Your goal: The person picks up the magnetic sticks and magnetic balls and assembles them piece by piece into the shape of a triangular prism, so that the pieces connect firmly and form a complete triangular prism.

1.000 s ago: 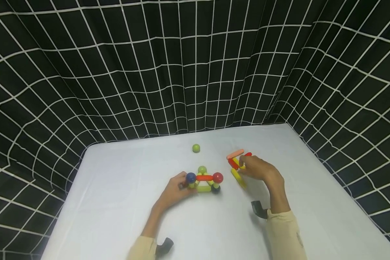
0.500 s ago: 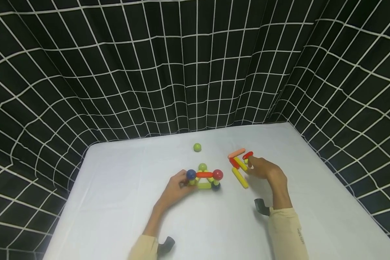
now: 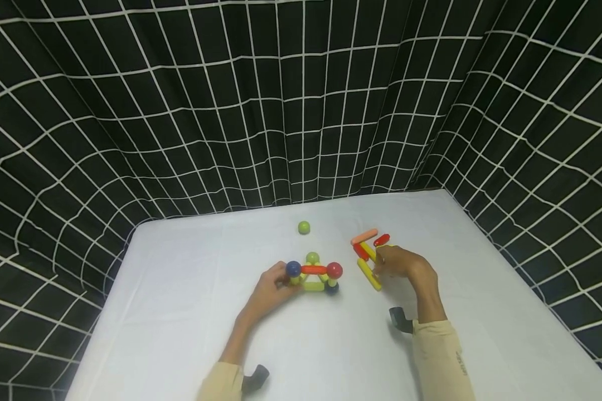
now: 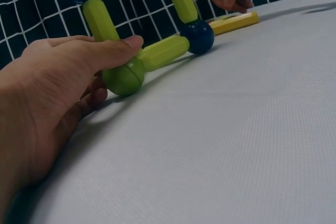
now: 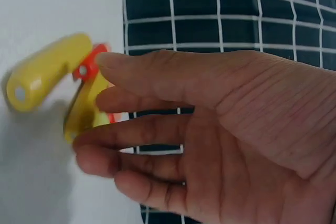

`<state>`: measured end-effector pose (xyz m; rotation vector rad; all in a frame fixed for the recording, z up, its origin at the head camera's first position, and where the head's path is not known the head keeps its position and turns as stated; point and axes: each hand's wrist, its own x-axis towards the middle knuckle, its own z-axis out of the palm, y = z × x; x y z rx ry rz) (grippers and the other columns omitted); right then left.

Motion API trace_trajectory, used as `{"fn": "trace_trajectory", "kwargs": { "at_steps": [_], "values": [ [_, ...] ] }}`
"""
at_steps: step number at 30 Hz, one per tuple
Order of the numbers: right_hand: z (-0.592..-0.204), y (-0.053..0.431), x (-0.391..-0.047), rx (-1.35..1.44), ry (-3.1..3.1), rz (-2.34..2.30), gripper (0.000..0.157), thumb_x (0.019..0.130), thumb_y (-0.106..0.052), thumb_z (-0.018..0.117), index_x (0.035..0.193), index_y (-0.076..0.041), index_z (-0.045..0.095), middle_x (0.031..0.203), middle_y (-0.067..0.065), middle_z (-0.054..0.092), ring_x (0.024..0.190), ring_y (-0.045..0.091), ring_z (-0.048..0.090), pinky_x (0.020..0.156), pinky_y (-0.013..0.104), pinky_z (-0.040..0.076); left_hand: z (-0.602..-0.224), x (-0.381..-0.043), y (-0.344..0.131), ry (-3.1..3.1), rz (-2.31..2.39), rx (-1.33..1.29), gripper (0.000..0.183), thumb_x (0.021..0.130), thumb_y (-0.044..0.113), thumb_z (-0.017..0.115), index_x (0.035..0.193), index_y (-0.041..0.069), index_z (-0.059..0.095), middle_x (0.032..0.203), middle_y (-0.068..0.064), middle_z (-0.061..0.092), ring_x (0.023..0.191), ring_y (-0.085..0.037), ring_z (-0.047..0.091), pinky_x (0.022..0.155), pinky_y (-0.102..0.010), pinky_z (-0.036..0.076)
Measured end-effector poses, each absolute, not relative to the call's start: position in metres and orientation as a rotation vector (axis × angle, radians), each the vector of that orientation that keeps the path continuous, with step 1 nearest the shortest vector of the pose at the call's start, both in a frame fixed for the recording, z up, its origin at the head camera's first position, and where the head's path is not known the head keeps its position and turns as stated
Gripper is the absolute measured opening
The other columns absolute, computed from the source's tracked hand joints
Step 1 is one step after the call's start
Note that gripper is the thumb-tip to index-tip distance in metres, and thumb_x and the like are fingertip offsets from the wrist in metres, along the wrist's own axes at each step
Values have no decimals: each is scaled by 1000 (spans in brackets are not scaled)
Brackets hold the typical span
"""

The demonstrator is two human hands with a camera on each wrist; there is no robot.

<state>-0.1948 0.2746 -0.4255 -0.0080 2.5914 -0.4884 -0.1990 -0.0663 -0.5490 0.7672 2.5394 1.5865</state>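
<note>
My left hand holds a magnetic ball-and-stick frame by its lower left corner. In the left wrist view the thumb lies across a green ball, with fingers behind it. Light green sticks and dark blue balls form the frame, and a red stick runs along its top to a red ball. My right hand hovers at loose sticks, fingers slightly bent and thumb apart from them. Its fingertips overlap a yellow stick; another yellow stick lies beside it.
A loose green ball sits farther back on the white table. A salmon stick and red sticks lie around the yellow ones. Black cloth with a white grid stands behind and at both sides.
My right hand moves slightly left and nearer over the yellow sticks, leaving the far red stick more exposed. My left hand and the frame stay almost where they were.
</note>
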Motion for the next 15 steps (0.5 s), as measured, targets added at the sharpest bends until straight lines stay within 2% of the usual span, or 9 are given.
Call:
{"fn": "trace_trajectory", "kwargs": {
  "at_steps": [3, 7, 10, 15],
  "values": [
    [-430, 263, -195, 6, 2551, -436, 21, 93, -23, 78, 100, -8, 66, 78, 5, 57, 73, 19, 52, 67, 31, 42, -548, -199, -67, 2532, 1586, 772, 15, 89, 28, 83, 100, 29, 73, 98, 9, 64, 91, -10, 60, 86, -26, 53],
    [-434, 250, -194, 5, 2547, -340, 15, 93, -13, 76, 100, -7, 64, 75, 4, 53, 68, 17, 51, 64, 28, 42, -552, -202, -66, 2517, 1603, 792, 16, 88, 30, 85, 99, 30, 73, 97, 10, 63, 91, -10, 59, 85, -26, 53],
    [-431, 245, -191, -20, 2534, -340, 13, 89, -3, 74, 97, -8, 64, 77, 5, 55, 71, 18, 52, 64, 29, 42, -554, -203, -65, 2528, 1604, 790, 18, 88, 31, 85, 101, 31, 73, 97, 11, 63, 92, -9, 60, 88, -26, 55],
    [-416, 244, -184, -177, 2497, -410, 14, 84, -2, 78, 93, -11, 72, 81, 4, 62, 79, 19, 57, 69, 31, 48, -551, -202, -64, 2578, 1619, 796, 18, 87, 28, 85, 102, 27, 75, 95, 8, 63, 88, -8, 60, 83, -25, 55]
  ]
}}
